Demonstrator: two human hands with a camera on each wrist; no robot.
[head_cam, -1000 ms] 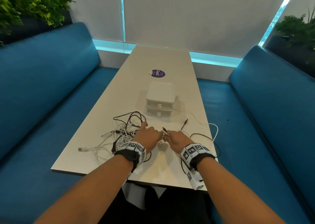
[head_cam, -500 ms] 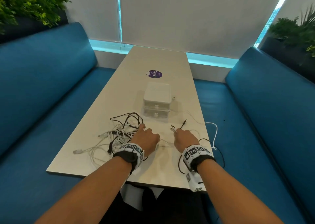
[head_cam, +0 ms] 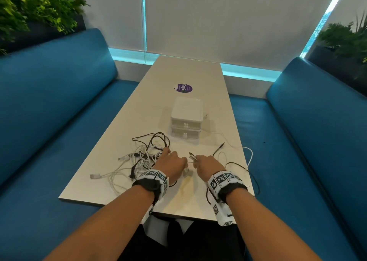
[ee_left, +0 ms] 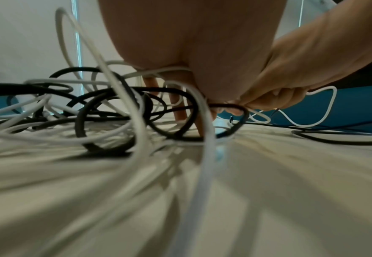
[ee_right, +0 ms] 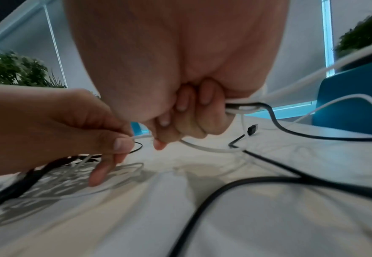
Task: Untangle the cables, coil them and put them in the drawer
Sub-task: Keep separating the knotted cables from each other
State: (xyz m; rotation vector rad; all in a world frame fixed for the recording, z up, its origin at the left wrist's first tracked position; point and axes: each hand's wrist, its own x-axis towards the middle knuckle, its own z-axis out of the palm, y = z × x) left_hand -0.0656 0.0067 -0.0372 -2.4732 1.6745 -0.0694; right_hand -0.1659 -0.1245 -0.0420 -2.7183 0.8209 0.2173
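Both hands worked low over the near end of the long pale surface (head_cam: 184, 72), close together. The left hand (head_cam: 172, 164) pinched a thin white cable (ee_right: 141, 137) between thumb and forefinger, its other fingers reaching down into the tangle of black and white cables (head_cam: 146, 157) that lay just to its left. The right hand (head_cam: 207, 164) had its fingers curled round the same white cable, whose metal plug (head_cam: 192, 156) stuck out above the knuckles; so each grip was closed on that cable, with only a short stretch of it between them. Half a second earlier the two hands had been further apart, the right one drawn out to the side; one second earlier they had been nearly touching, so they had parted and then come together again. The tangle looked much as it had before, with a white USB plug (head_cam: 95, 175) trailing out toward the left edge. A black cable (head_cam: 218, 149) lay loose to the right of the right hand, its jack pointing toward the white two-drawer box (head_cam: 186, 119), which stood beyond the hands with both drawers closed. A white loop (head_cam: 250, 155) ran near the right edge. Farther along the surface lay a round purple sticker (head_cam: 184, 87).
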